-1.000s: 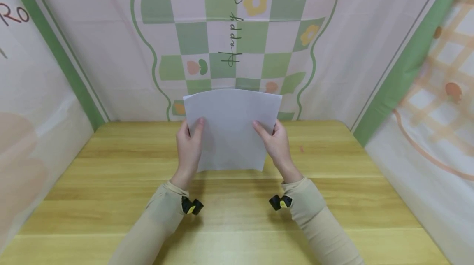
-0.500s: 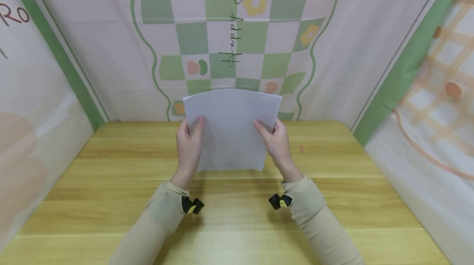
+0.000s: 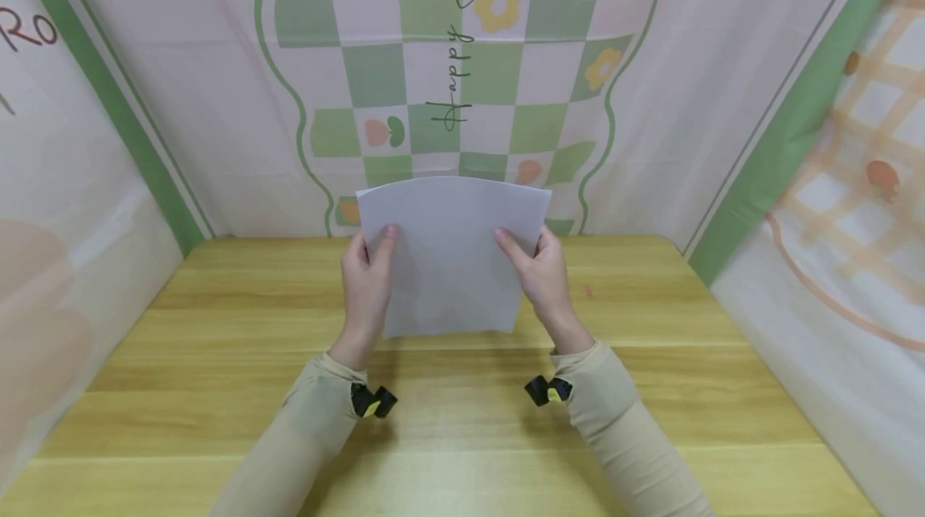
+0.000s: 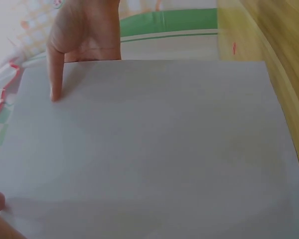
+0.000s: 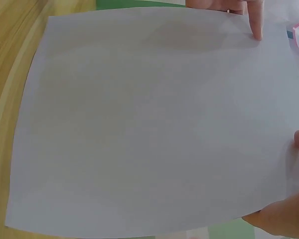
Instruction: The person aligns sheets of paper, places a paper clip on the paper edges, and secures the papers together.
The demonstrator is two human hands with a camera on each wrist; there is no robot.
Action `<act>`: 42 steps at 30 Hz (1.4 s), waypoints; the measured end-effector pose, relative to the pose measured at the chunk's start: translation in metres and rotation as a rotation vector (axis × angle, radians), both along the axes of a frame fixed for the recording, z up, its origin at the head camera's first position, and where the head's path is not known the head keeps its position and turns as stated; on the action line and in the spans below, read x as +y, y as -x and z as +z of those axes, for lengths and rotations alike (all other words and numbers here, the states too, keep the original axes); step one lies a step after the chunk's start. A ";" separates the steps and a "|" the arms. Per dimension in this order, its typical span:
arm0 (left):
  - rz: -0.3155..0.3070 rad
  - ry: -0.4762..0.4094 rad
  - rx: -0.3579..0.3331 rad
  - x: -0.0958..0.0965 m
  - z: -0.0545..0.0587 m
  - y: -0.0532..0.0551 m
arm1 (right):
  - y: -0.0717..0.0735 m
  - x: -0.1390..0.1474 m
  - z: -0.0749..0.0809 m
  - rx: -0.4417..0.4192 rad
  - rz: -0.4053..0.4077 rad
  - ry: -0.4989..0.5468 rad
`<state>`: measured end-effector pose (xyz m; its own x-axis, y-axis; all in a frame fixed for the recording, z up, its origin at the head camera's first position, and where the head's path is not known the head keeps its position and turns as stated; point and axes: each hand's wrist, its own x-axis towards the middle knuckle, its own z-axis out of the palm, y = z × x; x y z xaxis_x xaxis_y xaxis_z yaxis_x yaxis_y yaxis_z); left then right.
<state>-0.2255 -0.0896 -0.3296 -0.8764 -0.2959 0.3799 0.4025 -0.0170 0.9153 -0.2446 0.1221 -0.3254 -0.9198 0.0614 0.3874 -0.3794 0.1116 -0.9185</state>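
A blank white sheet of paper (image 3: 451, 260) stands raised over the far part of the table, its top edge bowed in an arch. My left hand (image 3: 367, 280) grips its left side, thumb on the near face and fingers hidden behind. On the opposite side my right hand (image 3: 543, 276) holds it the same way. In the left wrist view the paper (image 4: 164, 144) fills most of the picture, with the right hand (image 4: 84, 37) at its far edge. The right wrist view shows the paper's (image 5: 149, 124) plain face, and the left hand's (image 5: 226, 6) thumb presses on it.
The wooden table (image 3: 462, 437) lies beneath, with a small reddish mark (image 3: 588, 291) right of the paper. A green and white checked curtain (image 3: 433, 75) hangs just behind the table. More printed cloth (image 3: 817, 260) flanks the right side.
The hands and paper have hardly moved. Both thumbs sit slightly higher, and the paper's top edge has dipped a touch.
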 end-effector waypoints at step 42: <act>0.005 -0.046 0.091 -0.002 0.021 0.001 | -0.003 0.006 0.025 0.082 -0.009 0.062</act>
